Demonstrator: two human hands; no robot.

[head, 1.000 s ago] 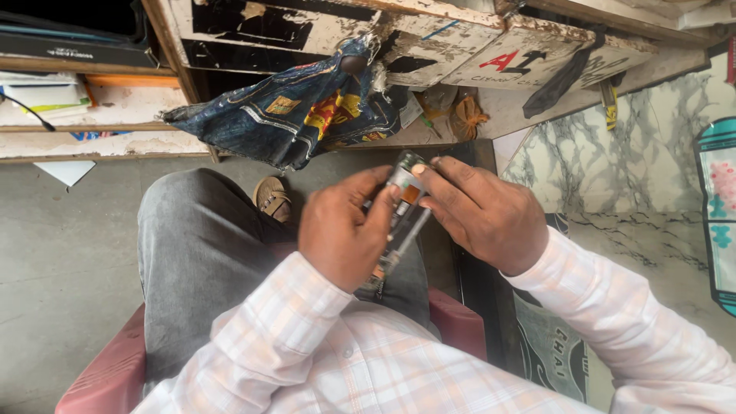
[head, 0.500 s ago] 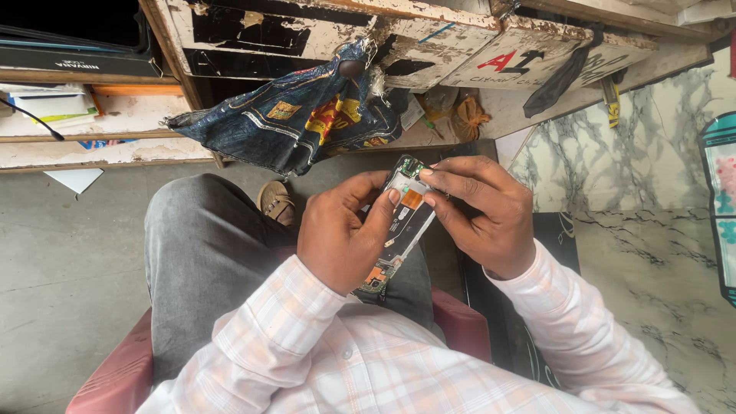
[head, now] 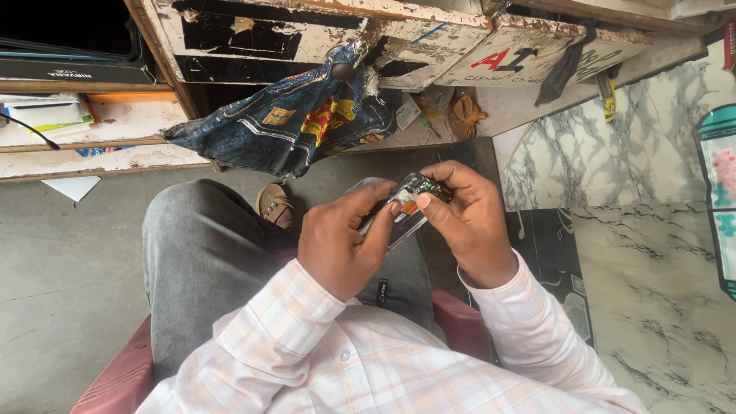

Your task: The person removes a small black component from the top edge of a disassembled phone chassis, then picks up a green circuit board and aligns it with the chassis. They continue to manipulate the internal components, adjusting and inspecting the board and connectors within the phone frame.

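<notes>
I sit on a red chair and hold an opened mobile phone (head: 404,212) over my lap, its circuit board showing. My left hand (head: 343,244) grips the phone's lower body from the left, thumb across its face. My right hand (head: 465,220) holds the top end, fingers curled over the edge and thumb pressing near an orange part. The lower half of the phone is hidden behind my left hand.
A dark printed cloth bag (head: 295,123) hangs from a worn wooden bench (head: 322,31) ahead. A sandalled foot (head: 274,205) rests on the grey floor. Marble-patterned surface (head: 644,199) lies to the right, shelves with papers (head: 46,115) to the left.
The phone has tipped flatter and my left thumb has shifted across its face. The view has dropped a little, so the hands sit lower and more centred.
</notes>
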